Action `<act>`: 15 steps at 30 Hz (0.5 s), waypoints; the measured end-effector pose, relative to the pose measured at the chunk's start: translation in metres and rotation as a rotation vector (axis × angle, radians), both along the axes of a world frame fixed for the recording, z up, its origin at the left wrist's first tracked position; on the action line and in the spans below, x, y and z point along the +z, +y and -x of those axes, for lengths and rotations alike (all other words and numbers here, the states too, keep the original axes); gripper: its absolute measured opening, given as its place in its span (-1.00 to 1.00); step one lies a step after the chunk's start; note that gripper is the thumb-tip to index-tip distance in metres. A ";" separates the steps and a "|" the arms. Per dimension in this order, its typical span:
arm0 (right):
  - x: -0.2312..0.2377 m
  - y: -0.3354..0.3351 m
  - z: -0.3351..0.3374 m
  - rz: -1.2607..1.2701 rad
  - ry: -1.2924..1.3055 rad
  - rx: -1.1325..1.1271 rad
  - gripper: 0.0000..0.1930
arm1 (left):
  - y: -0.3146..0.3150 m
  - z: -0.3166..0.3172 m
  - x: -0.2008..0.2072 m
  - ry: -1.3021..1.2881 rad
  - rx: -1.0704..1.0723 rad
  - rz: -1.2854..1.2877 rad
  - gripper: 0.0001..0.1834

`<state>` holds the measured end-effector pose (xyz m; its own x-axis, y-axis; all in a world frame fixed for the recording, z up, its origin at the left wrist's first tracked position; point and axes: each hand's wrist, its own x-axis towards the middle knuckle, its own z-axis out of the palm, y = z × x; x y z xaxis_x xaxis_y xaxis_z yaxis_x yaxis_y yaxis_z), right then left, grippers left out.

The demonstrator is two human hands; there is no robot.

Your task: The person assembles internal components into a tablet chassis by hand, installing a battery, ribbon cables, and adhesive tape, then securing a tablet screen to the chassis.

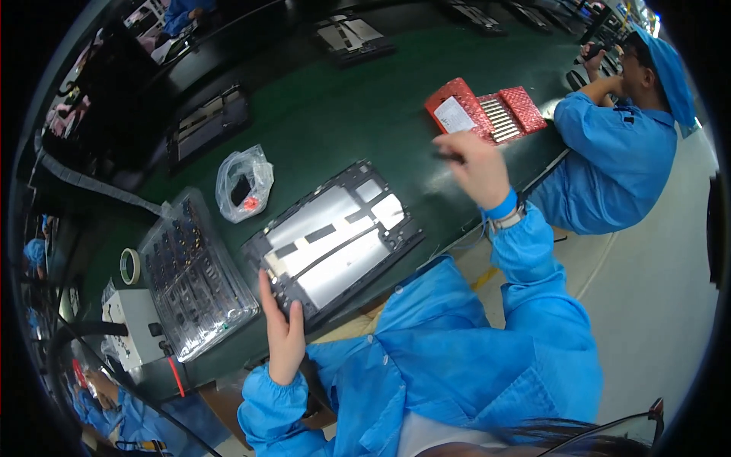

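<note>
An opened tablet (335,236), its silvery inside facing up with dark strips across it, lies slanted on the green bench in front of me. My left hand (285,335) rests at its near left corner, thumb and forefinger stretched out and apart, touching the edge. My right hand (480,169) is raised over the bench to the right of the tablet, its fingers closed around a small dark object (452,158) whose kind is blurred. Just beyond that hand lies red bubble wrap (525,109) with a row of metallic strips (499,120) and a white label.
Left of the tablet sit a clear plastic bag (244,183), a clear tray of small parts (199,282), a tape roll (130,266) and a white box (135,324). More opened devices (209,126) lie farther back. A co-worker in blue (617,152) sits at the right.
</note>
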<state>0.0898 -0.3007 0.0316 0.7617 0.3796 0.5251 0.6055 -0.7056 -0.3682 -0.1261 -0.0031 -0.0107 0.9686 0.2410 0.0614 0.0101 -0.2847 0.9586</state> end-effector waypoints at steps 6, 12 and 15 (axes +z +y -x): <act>-0.015 0.061 0.021 0.265 0.335 0.170 -0.60 | -0.021 -0.027 0.015 0.007 0.057 -0.403 -0.36; -0.013 0.059 0.017 0.326 0.413 0.032 -0.47 | -0.032 -0.024 0.014 0.004 -0.210 -1.016 -0.41; -0.016 0.062 0.018 0.319 0.411 0.106 -0.50 | -0.026 -0.019 0.016 0.013 -0.185 -1.029 -0.44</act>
